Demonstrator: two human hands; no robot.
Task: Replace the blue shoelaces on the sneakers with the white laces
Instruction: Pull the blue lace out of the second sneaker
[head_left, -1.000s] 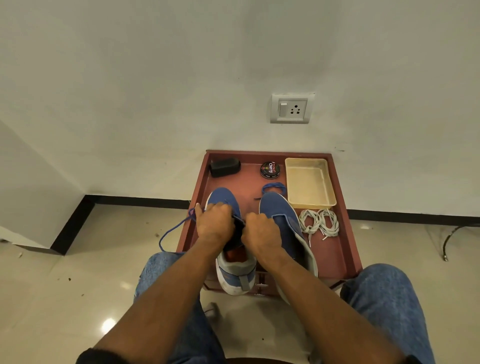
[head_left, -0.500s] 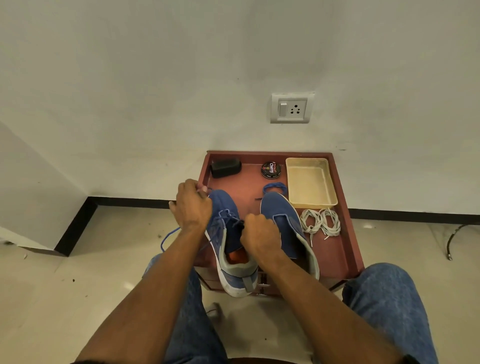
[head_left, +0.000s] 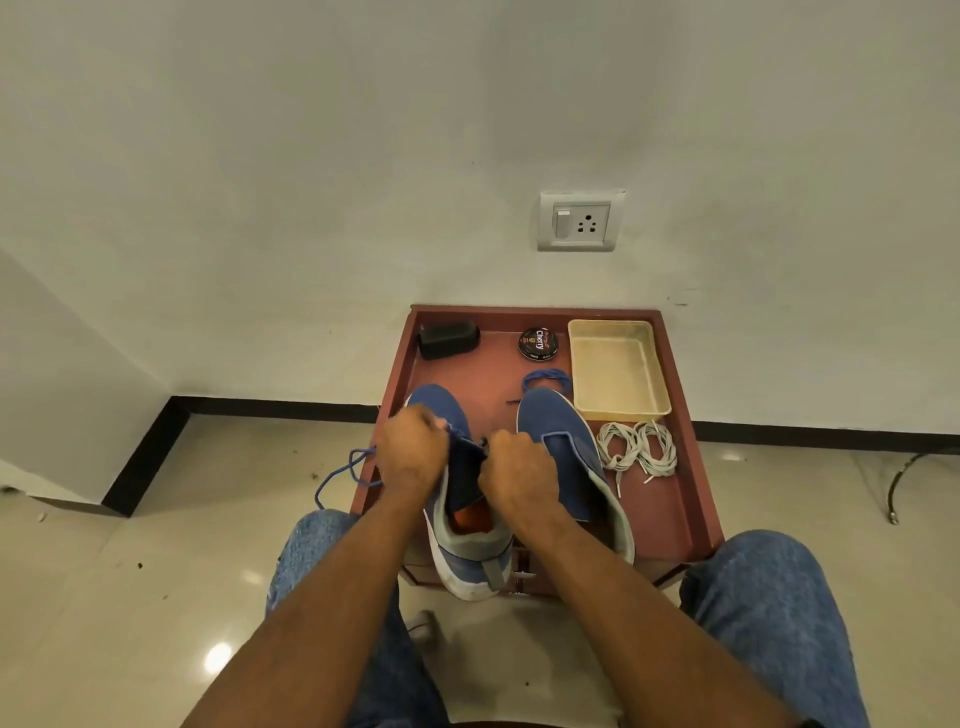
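The blue lace (head_left: 345, 475) is trailing off the counter's (head_left: 680, 499) left edge while the left hand (head_left: 413, 452) is pinching it above the left sneaker (head_left: 462, 535). The right hand (head_left: 517, 475) is gripping that sneaker's tongue. The right sneaker (head_left: 558, 441) is lying beside it, white laces (head_left: 636, 449) coiled at the far right.

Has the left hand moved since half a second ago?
Yes. The left hand has come back right and nearer, from the red table's left edge onto the left sneaker, gripping the blue lace.
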